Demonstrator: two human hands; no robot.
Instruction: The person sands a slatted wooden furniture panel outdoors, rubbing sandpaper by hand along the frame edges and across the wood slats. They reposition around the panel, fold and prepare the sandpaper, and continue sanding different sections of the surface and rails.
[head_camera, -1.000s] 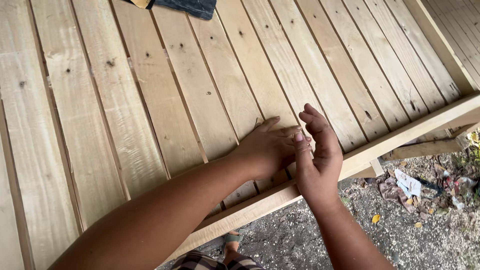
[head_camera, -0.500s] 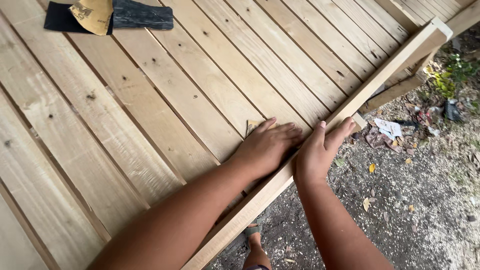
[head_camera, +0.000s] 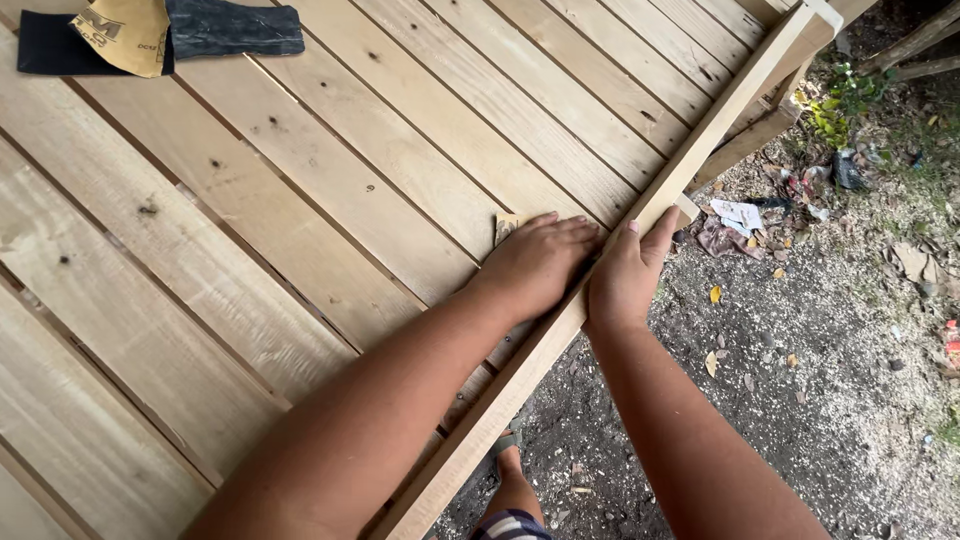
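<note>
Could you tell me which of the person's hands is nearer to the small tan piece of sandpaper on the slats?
Left. The left hand lies flat on the small tan piece of sandpaper, covering most of it; the right hand grips the edge rail beside it, apart from the paper.

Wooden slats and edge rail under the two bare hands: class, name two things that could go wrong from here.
1. The left hand presses flat on the rough slats over a small scrap of sandpaper; sliding could drive in splinters.
2. The right hand grips the edge rail; its fingers could slip off the edge.
</note>
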